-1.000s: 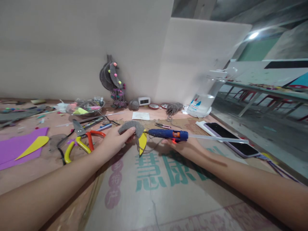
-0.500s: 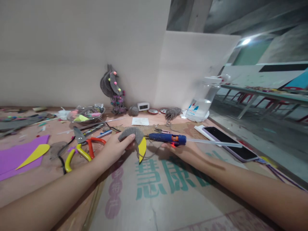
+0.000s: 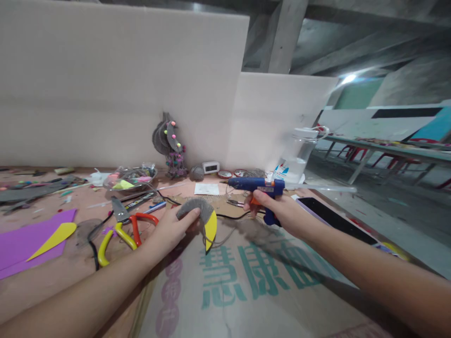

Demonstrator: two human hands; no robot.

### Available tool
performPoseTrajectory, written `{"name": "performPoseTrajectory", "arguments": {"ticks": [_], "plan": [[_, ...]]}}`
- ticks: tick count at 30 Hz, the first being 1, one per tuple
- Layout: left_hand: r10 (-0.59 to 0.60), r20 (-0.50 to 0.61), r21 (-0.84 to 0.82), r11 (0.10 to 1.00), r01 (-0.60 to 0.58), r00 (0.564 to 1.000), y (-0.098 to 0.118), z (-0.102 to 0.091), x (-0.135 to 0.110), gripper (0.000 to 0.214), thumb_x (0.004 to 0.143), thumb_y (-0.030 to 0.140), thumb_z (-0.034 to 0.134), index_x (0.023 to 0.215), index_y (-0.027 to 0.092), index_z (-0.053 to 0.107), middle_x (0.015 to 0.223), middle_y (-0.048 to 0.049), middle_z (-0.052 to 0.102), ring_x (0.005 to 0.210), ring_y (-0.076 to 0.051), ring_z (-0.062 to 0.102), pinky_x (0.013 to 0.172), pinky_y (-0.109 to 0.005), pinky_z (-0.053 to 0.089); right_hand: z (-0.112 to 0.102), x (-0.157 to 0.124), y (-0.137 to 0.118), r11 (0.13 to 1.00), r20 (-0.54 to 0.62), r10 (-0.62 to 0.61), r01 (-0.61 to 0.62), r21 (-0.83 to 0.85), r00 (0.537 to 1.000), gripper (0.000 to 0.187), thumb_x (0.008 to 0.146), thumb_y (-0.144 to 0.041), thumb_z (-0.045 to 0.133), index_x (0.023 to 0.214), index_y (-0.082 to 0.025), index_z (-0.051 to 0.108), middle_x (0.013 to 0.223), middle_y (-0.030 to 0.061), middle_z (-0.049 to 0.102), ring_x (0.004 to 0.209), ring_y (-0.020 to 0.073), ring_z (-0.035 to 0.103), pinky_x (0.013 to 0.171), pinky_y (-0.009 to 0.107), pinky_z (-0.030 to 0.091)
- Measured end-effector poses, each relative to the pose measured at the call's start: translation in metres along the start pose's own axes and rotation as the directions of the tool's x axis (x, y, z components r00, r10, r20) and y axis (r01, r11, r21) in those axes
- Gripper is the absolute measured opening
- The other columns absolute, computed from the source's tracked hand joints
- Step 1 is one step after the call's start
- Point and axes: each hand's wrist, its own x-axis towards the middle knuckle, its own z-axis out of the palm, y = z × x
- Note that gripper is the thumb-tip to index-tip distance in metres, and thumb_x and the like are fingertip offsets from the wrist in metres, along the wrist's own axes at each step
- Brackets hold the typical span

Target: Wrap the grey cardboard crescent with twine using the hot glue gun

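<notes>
Near the middle of the frame, your left hand keeps a closed grip, thumb on top, on one crescent. Most of the crescent is wrapped in close rounds of grey yarn; the lower tip is bare, bright yellow with a dark edge, and a loose strand of yarn loops beside it. Just right of centre, your right hand has its grip wrapped around the handle of one blue glue gun with an orange trigger. Its nozzle points left, above and apart from the crescent, and one clear glue stick juts from its rear.

At left on the desk you have two yellow handles, red handles beside them, and one yellow cutout lying over purple sheet material. Along the back, across the centre, stand one ornament with four pompoms on its front crescent, one yarn ball, one white clock and two round tins. At right are one bottle and one phone.
</notes>
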Motion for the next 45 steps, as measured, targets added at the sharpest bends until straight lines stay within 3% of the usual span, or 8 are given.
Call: {"name": "performPoseTrajectory", "arguments": {"ticks": [7,13,18,24,29,33,37,45], "plan": [[-0.003,0.013,-0.006,1.000,0.003,1.000,0.001,0.001,0.000,0.034,0.075,0.047,0.050,0.058,0.018,0.046,0.054,0.0025,0.047,0.052,-0.012,0.043,0.050,-0.022,0.031,-0.019,0.058,-0.009,0.953,-0.105,-0.050,0.016,-0.302,0.993,0.036,0.070,-0.048,0.061,0.091,-0.019,0.066,0.084,0.0039,0.068,0.075,0.0172,0.061,0.067,0.026,0.046],[0.002,0.031,-0.013,1.000,-0.002,1.000,0.003,0.002,0.000,0.033,0.077,0.044,0.049,0.058,0.018,0.046,0.053,0.0030,0.046,0.051,-0.012,0.042,0.049,-0.022,0.031,0.005,0.120,0.031,0.916,-0.086,-0.005,-0.030,-0.399,0.996,0.031,0.075,-0.036,0.058,0.097,-0.015,0.064,0.086,0.0040,0.068,0.079,0.0153,0.061,0.070,0.022,0.045],[-0.002,0.035,-0.006,1.000,0.002,0.999,0.002,0.002,0.002,0.034,0.078,0.043,0.049,0.056,0.017,0.045,0.052,0.0037,0.046,0.050,-0.010,0.041,0.048,-0.021,0.030,0.018,0.133,0.054,0.898,-0.026,0.054,-0.060,-0.436,0.998,0.029,0.076,-0.037,0.057,0.086,-0.011,0.066,0.077,0.0062,0.069,0.067,0.0154,0.061,0.060,0.021,0.044],[-0.035,0.009,-0.004,0.999,0.036,0.999,0.004,0.002,0.001,0.033,0.076,0.043,0.050,0.056,0.017,0.047,0.052,0.0039,0.047,0.049,-0.011,0.042,0.048,-0.021,0.030,0.006,0.119,0.055,0.859,-0.044,0.051,-0.066,-0.508,0.998,0.040,0.076,-0.043,0.057,0.098,-0.011,0.063,0.090,0.0099,0.068,0.077,0.0192,0.062,0.065,0.024,0.044],[-0.009,-0.004,-0.004,1.000,0.009,1.000,0.007,0.001,0.000,0.033,0.075,0.043,0.050,0.056,0.017,0.047,0.051,0.0039,0.048,0.049,-0.011,0.041,0.048,-0.021,0.030,0.009,0.066,0.027,0.822,-0.151,-0.116,0.009,-0.570,0.982,0.044,0.077,-0.048,0.053,0.105,-0.014,0.057,0.104,0.0111,0.062,0.093,0.0214,0.057,0.078,0.030,0.042],[0.006,-0.020,0.000,1.000,-0.006,1.000,0.005,0.001,-0.001,0.031,0.076,0.043,0.050,0.058,0.017,0.049,0.052,0.0037,0.049,0.048,-0.010,0.042,0.047,-0.021,0.031,0.030,0.014,0.003,0.856,0.103,-0.156,0.186,-0.482,0.982,0.035,0.080,-0.048,0.050,0.096,-0.019,0.060,0.096,0.0067,0.064,0.088,0.0185,0.057,0.075,0.029,0.043],[0.017,-0.038,0.017,1.000,-0.017,0.999,0.003,0.000,-0.001,0.033,0.076,0.044,0.051,0.058,0.016,0.050,0.054,0.0029,0.051,0.051,-0.011,0.046,0.049,-0.021,0.034,0.050,-0.010,0.001,0.840,0.314,-0.250,0.366,-0.401,0.916,0.042,0.069,-0.053,0.061,0.096,-0.022,0.063,0.099,0.0054,0.062,0.093,0.0193,0.055,0.081,0.031,0.042],[0.047,0.007,0.166,0.985,-0.047,0.999,0.006,-0.001,-0.001,0.032,0.078,0.043,0.046,0.059,0.017,0.048,0.054,0.0027,0.049,0.053,-0.013,0.045,0.052,-0.023,0.034,0.060,-0.017,0.004,0.878,0.281,-0.278,0.362,-0.312,0.918,0.021,0.088,-0.030,0.043,0.092,-0.021,0.062,0.088,0.0024,0.065,0.082,0.0134,0.057,0.076,0.026,0.042]]}}
